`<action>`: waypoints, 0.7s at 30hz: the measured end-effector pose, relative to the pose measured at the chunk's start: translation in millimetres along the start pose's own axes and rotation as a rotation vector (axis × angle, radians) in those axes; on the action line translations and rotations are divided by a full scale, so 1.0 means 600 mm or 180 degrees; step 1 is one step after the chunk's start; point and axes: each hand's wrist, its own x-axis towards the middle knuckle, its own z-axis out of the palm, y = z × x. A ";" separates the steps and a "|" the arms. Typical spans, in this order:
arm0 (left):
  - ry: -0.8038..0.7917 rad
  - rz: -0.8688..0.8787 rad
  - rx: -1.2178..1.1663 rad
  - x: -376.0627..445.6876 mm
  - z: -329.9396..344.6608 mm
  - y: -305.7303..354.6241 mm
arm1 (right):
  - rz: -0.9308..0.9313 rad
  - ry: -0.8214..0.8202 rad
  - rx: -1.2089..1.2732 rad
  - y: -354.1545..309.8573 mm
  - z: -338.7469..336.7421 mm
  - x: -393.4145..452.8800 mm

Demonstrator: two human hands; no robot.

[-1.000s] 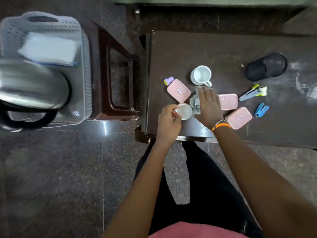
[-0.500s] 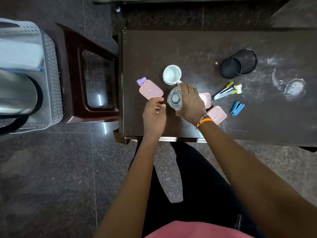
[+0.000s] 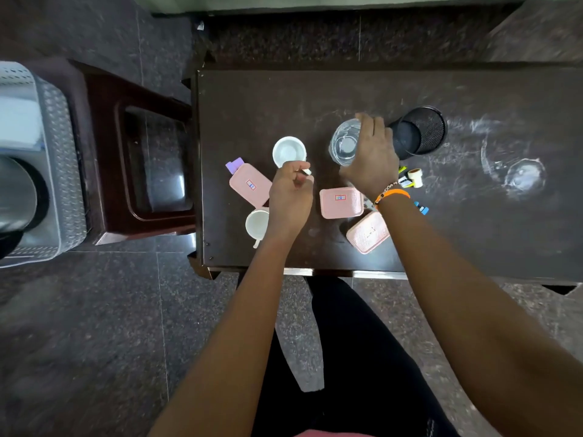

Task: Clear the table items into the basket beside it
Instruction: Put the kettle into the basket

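Top view, head camera. The dark worktop (image 3: pixel 252 99) shows its left edge and near edge; the person stands at the near edge, both arms reaching over it. The far-left part of the surface and the far-right part, marked with pale smears, carry no objects and give room for movement. To the left of the worktop stands a dark wooden stool (image 3: pixel 142 171), and beyond it, at the frame's left edge, the perforated grey basket (image 3: pixel 60 146), well apart from the worktop and already holding a metal vessel (image 3: pixel 15 197) and a pale folded item.

Left hand (image 3: pixel 291 197): fingers curled, pinching the handle of the upright white cup (image 3: pixel 288 151), which stands just beyond the knuckles. A second white cup (image 3: pixel 257 223) lies just beside the left wrist, near the near edge. The pink bottle with a lilac cap (image 3: pixel 249 182) lies flat, touching or nearly touching the hand's left side.

Right hand (image 3: pixel 372 156): fingers wrapped around the clear glass (image 3: pixel 345 146) from its right side; whether the glass rests on the surface or is raised cannot be told. The black mesh pen holder (image 3: pixel 419 130) lies on its side just right of this hand. Two pink boxes (image 3: pixel 342 201) (image 3: pixel 367 233) lie near the right wrist, which wears an orange band (image 3: pixel 392 193). Small clips and a tape roll (image 3: pixel 415 176) are partly hidden behind the wrist.
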 end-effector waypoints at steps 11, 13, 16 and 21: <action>-0.0090 -0.0013 0.0223 0.026 0.035 0.020 | 0.0183 -0.0047 0.0162 0.043 0.019 0.049; -0.0093 -0.0033 0.0249 0.029 0.039 0.024 | 0.0169 0.0016 0.0197 0.046 0.021 0.051; -0.0112 -0.0076 0.0247 0.030 0.044 0.027 | 0.0163 -0.0005 0.0189 0.049 0.021 0.049; -0.0187 -0.0105 0.0240 0.032 0.044 0.023 | 0.0076 -0.0204 -0.0073 0.046 0.019 0.040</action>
